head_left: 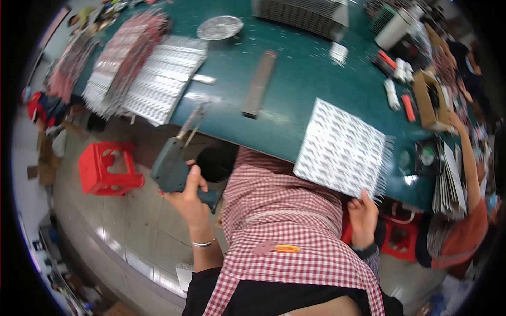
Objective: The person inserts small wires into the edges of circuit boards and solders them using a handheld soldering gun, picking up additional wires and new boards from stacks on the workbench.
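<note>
The left hand (188, 197) is wrapped tight around the grip of a grey tagging gun (176, 166), held off the near edge of the green table (295, 89) with its needle aimed up at that edge. The needle could, as a judgement, prick the checked apron (279, 210) or a finger if the gun swings inward. The right hand (362, 217) pinches the near corner of a silver sheet of packed cards (341, 148), which overhangs the table edge and could slide off if the pinch loosens. Counted left to right: two red stools, one (108, 167) at left and one (401, 237) at right; one gun; one long bar (260, 83); one held sheet.
</note>
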### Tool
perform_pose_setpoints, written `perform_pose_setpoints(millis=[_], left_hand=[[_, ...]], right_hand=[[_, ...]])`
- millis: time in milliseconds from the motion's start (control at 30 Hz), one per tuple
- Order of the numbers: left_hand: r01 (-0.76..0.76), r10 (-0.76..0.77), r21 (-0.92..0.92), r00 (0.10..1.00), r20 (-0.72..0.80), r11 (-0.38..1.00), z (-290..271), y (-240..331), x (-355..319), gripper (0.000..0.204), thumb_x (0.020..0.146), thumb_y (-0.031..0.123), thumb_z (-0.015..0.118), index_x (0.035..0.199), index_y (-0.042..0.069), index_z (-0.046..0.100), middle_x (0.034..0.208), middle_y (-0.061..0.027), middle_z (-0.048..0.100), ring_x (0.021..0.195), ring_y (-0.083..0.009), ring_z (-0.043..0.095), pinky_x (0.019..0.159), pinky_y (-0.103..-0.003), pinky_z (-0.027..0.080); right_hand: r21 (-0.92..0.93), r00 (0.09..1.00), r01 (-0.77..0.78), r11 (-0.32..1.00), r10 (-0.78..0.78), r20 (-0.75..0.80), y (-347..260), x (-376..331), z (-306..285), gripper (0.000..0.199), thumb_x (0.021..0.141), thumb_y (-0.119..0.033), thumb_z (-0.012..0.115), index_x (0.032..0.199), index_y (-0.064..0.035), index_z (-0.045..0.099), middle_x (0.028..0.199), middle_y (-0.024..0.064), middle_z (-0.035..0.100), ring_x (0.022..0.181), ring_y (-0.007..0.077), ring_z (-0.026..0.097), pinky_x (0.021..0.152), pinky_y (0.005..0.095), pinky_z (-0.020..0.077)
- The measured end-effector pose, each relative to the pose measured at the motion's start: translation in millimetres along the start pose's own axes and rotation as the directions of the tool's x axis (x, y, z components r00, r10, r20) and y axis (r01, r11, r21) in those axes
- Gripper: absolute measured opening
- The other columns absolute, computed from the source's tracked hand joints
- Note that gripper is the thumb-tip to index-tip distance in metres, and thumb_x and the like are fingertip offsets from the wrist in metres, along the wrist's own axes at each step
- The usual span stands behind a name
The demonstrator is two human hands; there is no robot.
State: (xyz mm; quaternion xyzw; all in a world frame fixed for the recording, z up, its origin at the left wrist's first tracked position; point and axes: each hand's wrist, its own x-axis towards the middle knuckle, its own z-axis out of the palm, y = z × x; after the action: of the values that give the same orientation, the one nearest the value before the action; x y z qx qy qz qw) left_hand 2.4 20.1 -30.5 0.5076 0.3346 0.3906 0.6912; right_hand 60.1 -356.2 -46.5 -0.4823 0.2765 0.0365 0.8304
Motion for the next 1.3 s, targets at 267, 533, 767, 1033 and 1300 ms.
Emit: perform_pose_setpoints(millis=[267, 533, 767, 1033, 1300], left_hand=[[-0.072, 0.059, -0.099, 0.991, -0.121, 0.992, -23.8, 8.2, 18.3, 0.024, 0.082, -0.006, 0.065, 0.104, -0.009, 0.058, 0.083, -0.0114, 0.062, 0.050, -0.0112, 0.053, 0.042, -0.023, 0.041], [-0.244, 0.185, -0.107, 0.902, -0.390, 0.964, -81.1, 23.8, 29.6, 0.029, 0.082, -0.006, 0.065, 0.110, -0.006, 0.057, 0.088, -0.0127, 0.064, 0.051, -0.0109, 0.052, 0.044, -0.023, 0.041], [-0.215, 0.145, -0.014, 0.703, -0.697, 0.977, -152.6, 28.0, 10.1, 0.025, 0.082, -0.009, 0.064, 0.107, -0.007, 0.059, 0.095, -0.0134, 0.066, 0.053, -0.0109, 0.052, 0.042, -0.023, 0.041], [-0.180, 0.144, 0.024, 0.694, -0.706, 0.983, -160.1, 19.0, 1.9, 0.025, 0.084, -0.008, 0.063, 0.108, -0.007, 0.058, 0.094, -0.0129, 0.066, 0.052, -0.0101, 0.050, 0.042, -0.022, 0.040], [-0.124, 0.098, -0.017, 0.855, -0.510, 0.992, -86.8, 29.8, 34.6, 0.026, 0.085, -0.007, 0.061, 0.110, -0.008, 0.056, 0.098, -0.0150, 0.064, 0.052, -0.0097, 0.048, 0.043, -0.021, 0.040]], right_hand=[[-0.384, 0.936, 0.352, 0.853, -0.324, 0.138, -74.8, -36.8, 5.6, 0.025, 0.094, -0.009, 0.059, 0.118, 0.0006, 0.059, 0.107, 0.0112, 0.068, 0.086, 0.0172, 0.068, 0.062, 0.0287, 0.0582], [-0.420, 0.715, 0.289, 0.860, 0.097, 0.692, -42.6, 31.0, 211.5, 0.034, 0.094, -0.015, 0.060, 0.121, 0.0040, 0.057, 0.104, 0.0084, 0.066, 0.082, 0.0148, 0.063, 0.062, 0.0294, 0.0498], [-0.556, 0.440, 0.247, 0.794, 0.420, 0.794, 65.7, 85.9, 418.8, 0.024, 0.096, -0.016, 0.060, 0.114, -0.0004, 0.062, 0.107, 0.0055, 0.067, 0.092, 0.0118, 0.063, 0.076, 0.0267, 0.0527], [-0.492, 0.515, 0.745, 0.450, 0.081, 0.853, 112.6, 92.3, 479.2, 0.026, 0.098, -0.018, 0.050, 0.107, 0.0039, 0.062, 0.072, 0.0074, 0.068, 0.061, 0.0137, 0.063, 0.057, 0.0277, 0.0497], [-0.162, 0.120, 0.490, 0.856, 0.118, 0.986, 5.6, 31.3, 366.6, 0.035, 0.103, -0.013, 0.043, 0.135, -0.0008, 0.039, 0.083, 0.0064, 0.061, 0.077, 0.0125, 0.058, 0.075, 0.0278, 0.0481]])
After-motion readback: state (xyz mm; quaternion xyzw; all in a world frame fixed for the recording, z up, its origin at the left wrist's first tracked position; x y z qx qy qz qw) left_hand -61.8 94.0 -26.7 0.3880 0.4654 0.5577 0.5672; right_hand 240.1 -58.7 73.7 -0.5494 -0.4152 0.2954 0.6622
